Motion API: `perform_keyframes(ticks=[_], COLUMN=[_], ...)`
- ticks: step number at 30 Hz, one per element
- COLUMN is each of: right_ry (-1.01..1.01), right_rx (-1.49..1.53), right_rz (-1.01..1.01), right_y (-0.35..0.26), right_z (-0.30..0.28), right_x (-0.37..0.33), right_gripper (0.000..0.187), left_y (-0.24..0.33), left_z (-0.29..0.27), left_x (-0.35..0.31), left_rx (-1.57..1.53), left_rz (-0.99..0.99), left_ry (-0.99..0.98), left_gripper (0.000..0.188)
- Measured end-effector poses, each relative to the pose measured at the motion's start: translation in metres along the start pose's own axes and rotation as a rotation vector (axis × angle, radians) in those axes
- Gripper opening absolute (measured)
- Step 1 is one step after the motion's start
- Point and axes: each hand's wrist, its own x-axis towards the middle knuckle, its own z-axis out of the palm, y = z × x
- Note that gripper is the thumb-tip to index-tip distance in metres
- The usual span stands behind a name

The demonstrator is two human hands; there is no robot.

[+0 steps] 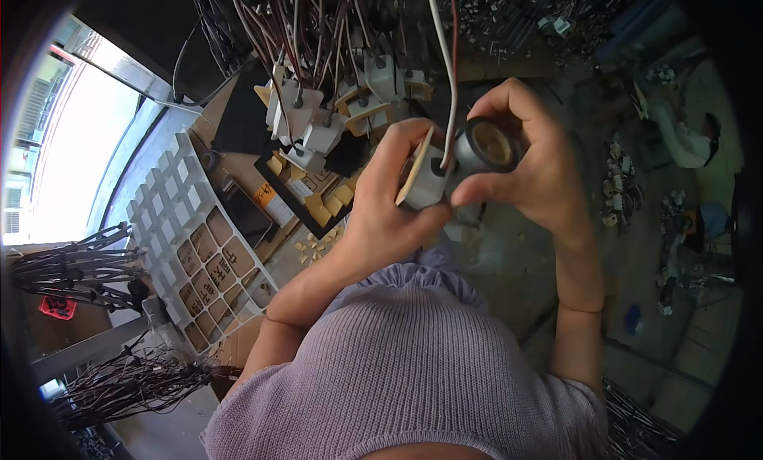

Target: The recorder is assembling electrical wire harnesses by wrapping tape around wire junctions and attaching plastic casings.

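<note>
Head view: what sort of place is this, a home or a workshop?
Most likely a small workshop for assembling electrical parts. The left hand holds a small wired block, the right hand a roll of black tape. Wired parts and wire bundles are piled around.

Two hands, the left hand and the right hand. One roll of black tape. One small white part with a tan plate. One white divided tray. Three bundles of dark wires.
</note>
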Motion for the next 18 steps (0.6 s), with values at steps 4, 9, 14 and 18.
perform_keyframes(ticks=[4,9,14,18], right_ry=[-0.026,0.046,-0.041,-0.051], right_rx=[-0.041,0.16,0.411,0.5], right_rz=[0.012,0.069,0.094,0.162], right_y=[-0.003,0.007,0.013,0.013], right_z=[-0.003,-0.009,-0.007,-0.004], right_x=[0.002,-0.002,-0.011,-0.016], right_gripper=[0.064,0.062,0.065,0.075], left_y=[0.001,-0.007,-0.009,-0.004], left_z=[-0.007,-0.013,-0.002,-0.001], left_x=[-0.001,0.001,-0.001,-0.002], left_rx=[-0.045,-0.627,-0.644,-0.674], left_rz=[-0.025,0.027,-0.004,-0.077], left_ry=[-0.022,-0.192,-0.248,-0.2], left_gripper=[0.056,0.06,0.068,0.071])
